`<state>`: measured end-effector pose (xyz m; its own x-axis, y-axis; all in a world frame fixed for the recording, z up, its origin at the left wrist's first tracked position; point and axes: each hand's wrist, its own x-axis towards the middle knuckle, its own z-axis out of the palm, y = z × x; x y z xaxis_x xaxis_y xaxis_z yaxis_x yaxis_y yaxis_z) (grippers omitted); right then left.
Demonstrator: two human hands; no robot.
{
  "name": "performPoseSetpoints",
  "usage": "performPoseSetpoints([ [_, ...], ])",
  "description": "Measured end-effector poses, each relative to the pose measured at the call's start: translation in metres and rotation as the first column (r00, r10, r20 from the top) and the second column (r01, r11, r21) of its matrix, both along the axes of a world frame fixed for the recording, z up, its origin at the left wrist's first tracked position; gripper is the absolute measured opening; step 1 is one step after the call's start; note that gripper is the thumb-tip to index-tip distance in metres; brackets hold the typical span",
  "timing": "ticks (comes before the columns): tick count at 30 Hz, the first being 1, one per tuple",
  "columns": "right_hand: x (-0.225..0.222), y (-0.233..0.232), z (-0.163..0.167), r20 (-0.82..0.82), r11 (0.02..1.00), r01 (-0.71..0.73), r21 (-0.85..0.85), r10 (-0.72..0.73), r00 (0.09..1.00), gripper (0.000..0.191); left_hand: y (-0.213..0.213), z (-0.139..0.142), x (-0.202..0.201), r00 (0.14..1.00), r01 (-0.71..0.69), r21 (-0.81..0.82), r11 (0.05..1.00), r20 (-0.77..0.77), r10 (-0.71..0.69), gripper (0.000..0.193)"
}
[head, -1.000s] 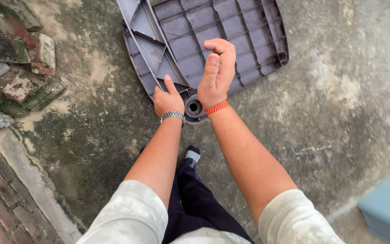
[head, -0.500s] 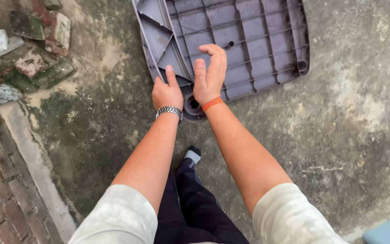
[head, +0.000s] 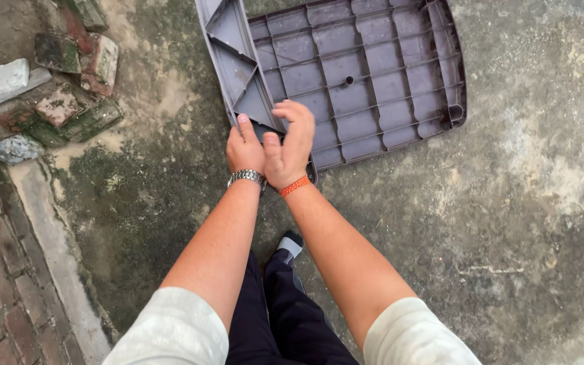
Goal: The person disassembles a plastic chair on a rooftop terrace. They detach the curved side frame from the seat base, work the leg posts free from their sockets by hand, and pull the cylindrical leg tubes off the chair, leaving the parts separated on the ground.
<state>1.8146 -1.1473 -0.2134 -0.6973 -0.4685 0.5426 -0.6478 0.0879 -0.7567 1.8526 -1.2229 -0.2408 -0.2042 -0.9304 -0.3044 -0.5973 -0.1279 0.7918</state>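
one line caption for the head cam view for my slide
Both hands, left hand and right hand, meet at the corner of an upturned grey ribbed plastic panel lying on mossy concrete ground.

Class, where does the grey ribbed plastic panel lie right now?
In the head view, the grey ribbed plastic panel lies underside up on the concrete ground at upper centre, its near corner under both hands, right of the broken bricks.

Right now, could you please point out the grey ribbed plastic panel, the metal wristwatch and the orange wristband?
grey ribbed plastic panel (head: 373, 74): head view, on a ribbed cell near its middle.
metal wristwatch (head: 247, 177): head view, on the band at the left wrist.
orange wristband (head: 295, 186): head view, on the cord at the right wrist.
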Motion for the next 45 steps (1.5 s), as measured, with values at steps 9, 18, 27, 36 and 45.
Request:
performPoseSetpoints([
  [9, 0.003, -0.048, 0.033, 0.035, 0.961, -0.047, -0.271, 0.059, 0.998, 0.047, 0.014, 0.006, -0.001, 0.925, 0.017, -0.090, 0.996, -0.376, -0.049, 0.067],
  [18, -0.032, -0.056, -0.001, 0.015, 0.982, 0.108, 0.158, -0.112, 0.994, 0.034, 0.004, -0.001, -0.003, 0.994, -0.020, 0.072, 0.997, -0.109, 0.028, 0.068],
  [27, 0.007, -0.008, 0.001, 0.086, 0.967, -0.023, -0.255, 0.046, 0.995, 0.040, 0.001, -0.008, -0.005, 0.996, -0.006, 0.032, 0.999, -0.092, 0.009, 0.068],
  [36, -0.011, -0.006, 0.006, 0.059, 0.998, 0.033, -0.047, -0.030, 0.998, 0.054, 0.002, -0.004, -0.004, 0.995, 0.008, -0.022, 1.000, -0.104, -0.010, 0.066],
  [45, -0.038, 0.007, 0.000, 0.145, 0.986, 0.081, 0.144, -0.102, 0.984, 0.049, 0.009, 0.011, -0.007, 0.998, -0.020, 0.048, 0.999, -0.057, 0.023, 0.062],
])
